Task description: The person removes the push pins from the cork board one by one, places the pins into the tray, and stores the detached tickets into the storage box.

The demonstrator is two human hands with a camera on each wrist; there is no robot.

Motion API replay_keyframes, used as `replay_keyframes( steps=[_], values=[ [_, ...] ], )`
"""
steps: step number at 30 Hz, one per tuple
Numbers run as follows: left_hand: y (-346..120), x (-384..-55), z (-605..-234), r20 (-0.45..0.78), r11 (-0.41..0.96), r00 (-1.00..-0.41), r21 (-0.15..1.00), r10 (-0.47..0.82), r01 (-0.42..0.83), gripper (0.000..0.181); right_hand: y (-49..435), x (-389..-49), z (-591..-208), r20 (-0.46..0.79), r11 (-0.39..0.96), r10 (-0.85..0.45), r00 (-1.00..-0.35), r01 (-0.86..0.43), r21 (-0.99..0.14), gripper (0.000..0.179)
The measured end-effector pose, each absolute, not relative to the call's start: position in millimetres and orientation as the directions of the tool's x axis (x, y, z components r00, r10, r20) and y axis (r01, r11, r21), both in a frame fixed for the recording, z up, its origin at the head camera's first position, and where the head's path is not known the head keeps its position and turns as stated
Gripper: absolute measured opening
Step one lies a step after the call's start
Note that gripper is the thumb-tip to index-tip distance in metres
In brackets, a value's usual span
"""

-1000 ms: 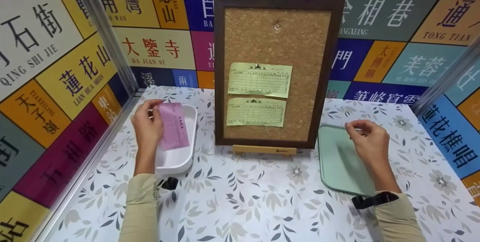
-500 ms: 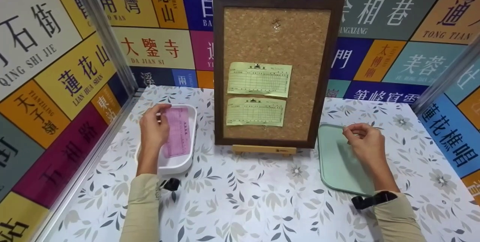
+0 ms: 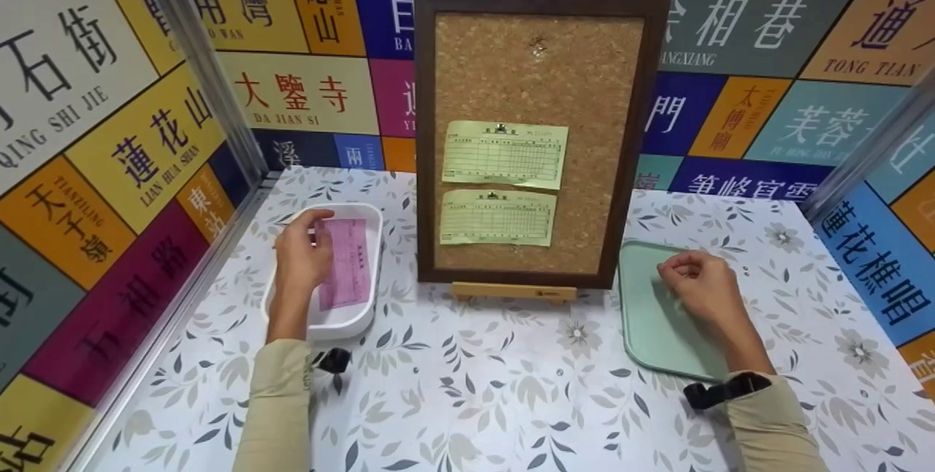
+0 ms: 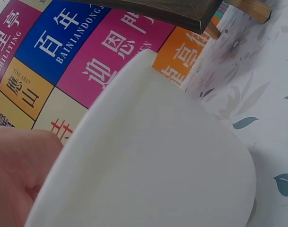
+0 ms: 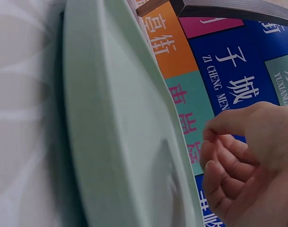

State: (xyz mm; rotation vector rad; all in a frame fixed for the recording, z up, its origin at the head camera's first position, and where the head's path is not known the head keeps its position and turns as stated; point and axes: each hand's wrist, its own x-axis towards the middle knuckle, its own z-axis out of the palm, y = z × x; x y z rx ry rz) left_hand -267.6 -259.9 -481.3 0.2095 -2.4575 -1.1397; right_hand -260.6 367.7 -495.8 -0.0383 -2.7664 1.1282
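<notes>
My left hand (image 3: 301,256) hovers over the white tray (image 3: 377,245), its fingers loosely bent. Below its fingertips a pink printed slip (image 3: 347,267) lies in the tray. The outer wall of that tray fills the left wrist view, hiding the slip and most of the hand. Over the pale green tray (image 3: 643,326) is my right hand (image 3: 705,286), fingers curled and thumb meeting the index finger. In the right wrist view these fingers (image 5: 231,163) show beyond the tray edge; I cannot tell whether something small is pinched between the tips.
A dark-framed cork board (image 3: 540,85) leans on a wooden stand (image 3: 511,291) between the trays. Fixed to it are two yellow-green forms, an upper form (image 3: 504,158) and a lower form (image 3: 497,223). Printed wall panels (image 3: 307,92) close off the back and sides of the flower-patterned tabletop (image 3: 482,384).
The pink slip, held up by my left hand a second ago, now lies down in the white tray. My left hand shifted right and slightly down. My right hand sank leftward over the green tray.
</notes>
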Motion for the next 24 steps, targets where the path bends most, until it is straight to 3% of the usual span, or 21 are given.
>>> replay_keyframes(
  steps=[10, 24],
  values=[
    [-260.2, -263.8, -482.4, 0.13, 0.698, -0.959, 0.711, -0.252, -0.086, 0.047, 367.8, -260.1, -503.1, -0.05, 0.734, 0.007, -0.999, 0.039, -0.678, 0.025],
    [-260.4, -264.0, -481.7, 0.083, 0.714, -0.962, 0.687, -0.26, -0.134, 0.056, 368.2, -261.8, -507.9, -0.058, 0.758, 0.014, -0.998, 0.048, -0.651, 0.027]
  ],
)
